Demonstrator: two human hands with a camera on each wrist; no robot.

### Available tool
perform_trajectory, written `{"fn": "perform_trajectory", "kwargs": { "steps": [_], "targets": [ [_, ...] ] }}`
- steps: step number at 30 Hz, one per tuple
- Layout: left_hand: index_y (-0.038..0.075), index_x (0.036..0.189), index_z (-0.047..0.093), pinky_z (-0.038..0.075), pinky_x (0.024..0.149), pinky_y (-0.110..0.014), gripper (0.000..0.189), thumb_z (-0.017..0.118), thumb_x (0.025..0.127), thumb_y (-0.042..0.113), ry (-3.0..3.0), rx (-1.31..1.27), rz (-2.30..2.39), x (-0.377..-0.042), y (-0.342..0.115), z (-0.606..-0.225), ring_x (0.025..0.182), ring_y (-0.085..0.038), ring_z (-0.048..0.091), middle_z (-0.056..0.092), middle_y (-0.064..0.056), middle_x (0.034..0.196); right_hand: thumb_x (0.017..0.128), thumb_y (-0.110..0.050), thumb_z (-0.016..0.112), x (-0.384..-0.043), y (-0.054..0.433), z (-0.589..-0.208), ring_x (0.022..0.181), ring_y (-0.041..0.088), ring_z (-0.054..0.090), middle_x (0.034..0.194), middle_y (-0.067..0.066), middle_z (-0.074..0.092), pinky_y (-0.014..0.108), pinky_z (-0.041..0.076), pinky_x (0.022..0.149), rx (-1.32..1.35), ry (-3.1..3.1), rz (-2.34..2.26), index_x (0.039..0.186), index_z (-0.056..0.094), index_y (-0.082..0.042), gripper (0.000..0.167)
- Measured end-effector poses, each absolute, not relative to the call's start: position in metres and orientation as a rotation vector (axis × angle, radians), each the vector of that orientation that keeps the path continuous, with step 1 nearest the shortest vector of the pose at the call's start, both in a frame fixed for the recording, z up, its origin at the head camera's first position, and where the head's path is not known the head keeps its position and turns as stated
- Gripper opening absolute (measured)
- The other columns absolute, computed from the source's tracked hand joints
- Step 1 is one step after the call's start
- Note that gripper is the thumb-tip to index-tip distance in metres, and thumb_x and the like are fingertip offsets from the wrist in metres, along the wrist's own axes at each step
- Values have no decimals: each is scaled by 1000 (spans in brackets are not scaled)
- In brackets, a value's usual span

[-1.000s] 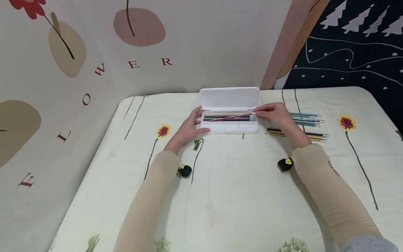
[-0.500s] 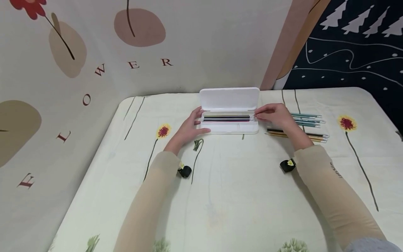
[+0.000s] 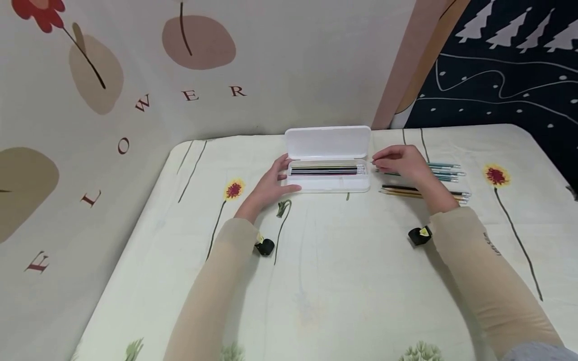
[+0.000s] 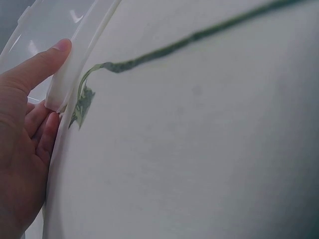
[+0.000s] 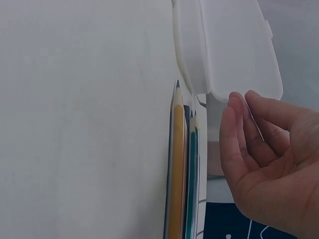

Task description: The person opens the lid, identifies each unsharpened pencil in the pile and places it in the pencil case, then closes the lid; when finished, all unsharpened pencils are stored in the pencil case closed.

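A white pencil case (image 3: 325,185) lies on the cloth with its lid (image 3: 327,143) raised at the back. Dark and coloured pencils (image 3: 325,171) lie side by side in its rear part. My left hand (image 3: 270,181) grips the case's left end, the thumb (image 4: 52,57) over its edge and the fingers against its side. My right hand (image 3: 402,161) hovers just right of the case, above the teal pencils, its fingers loosely bent. I see nothing held between its thumb and fingertips in the right wrist view (image 5: 269,144).
Right of the case lie several teal pencils (image 3: 444,175). In front of them is a group of black and yellow pencils (image 3: 420,194). A patterned cloth (image 3: 325,260) covers the table, and a printed wall covering (image 3: 289,70) rises directly behind the case.
The reddish pencil, slanted in my right hand a second ago, now lies in the case with the others. My right hand has let go and moved right. The left hand stays put.
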State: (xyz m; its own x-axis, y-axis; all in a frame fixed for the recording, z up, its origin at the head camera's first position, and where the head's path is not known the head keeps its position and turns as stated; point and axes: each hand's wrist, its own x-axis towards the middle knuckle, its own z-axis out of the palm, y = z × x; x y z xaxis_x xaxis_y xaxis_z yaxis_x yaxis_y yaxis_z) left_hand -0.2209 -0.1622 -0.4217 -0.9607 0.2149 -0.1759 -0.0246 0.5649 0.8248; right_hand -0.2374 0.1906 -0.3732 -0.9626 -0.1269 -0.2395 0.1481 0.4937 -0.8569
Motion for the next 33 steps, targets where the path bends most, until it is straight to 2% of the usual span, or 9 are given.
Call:
{"fn": "perform_trajectory", "kwargs": {
  "steps": [5,11,24,33],
  "targets": [
    [26,161,13,34,120,-46,101,80,85,28,2542,164,1356,-221,-164,-421,140,-30,46,33,-1,163,96,-21,67,-238,195,-371,78,-9,64,90,-18,67,7,54,73,17,2464,-1480,127,64,1,37],
    [26,160,14,34,120,-46,101,81,85,27,2539,166,1372,-222,-165,-420,140,-30,46,34,-1,162,97,-25,66,-238,204,-368,80,-9,63,93,-21,65,7,53,74,31,2506,-1449,128,64,-3,38],
    [27,160,15,34,120,-47,102,82,84,28,2522,152,1386,-221,-165,-422,139,-30,47,36,-3,162,96,-28,66,-229,232,-366,83,-12,63,90,-29,64,7,54,77,15,2513,-1509,130,60,1,44],
    [26,160,15,35,119,-47,102,82,83,28,2524,149,1388,-220,-164,-424,138,-31,48,37,-4,160,94,-35,68,-220,262,-368,82,-12,63,85,-32,64,7,54,75,81,2533,-1510,123,66,-9,39]
  ]
}}
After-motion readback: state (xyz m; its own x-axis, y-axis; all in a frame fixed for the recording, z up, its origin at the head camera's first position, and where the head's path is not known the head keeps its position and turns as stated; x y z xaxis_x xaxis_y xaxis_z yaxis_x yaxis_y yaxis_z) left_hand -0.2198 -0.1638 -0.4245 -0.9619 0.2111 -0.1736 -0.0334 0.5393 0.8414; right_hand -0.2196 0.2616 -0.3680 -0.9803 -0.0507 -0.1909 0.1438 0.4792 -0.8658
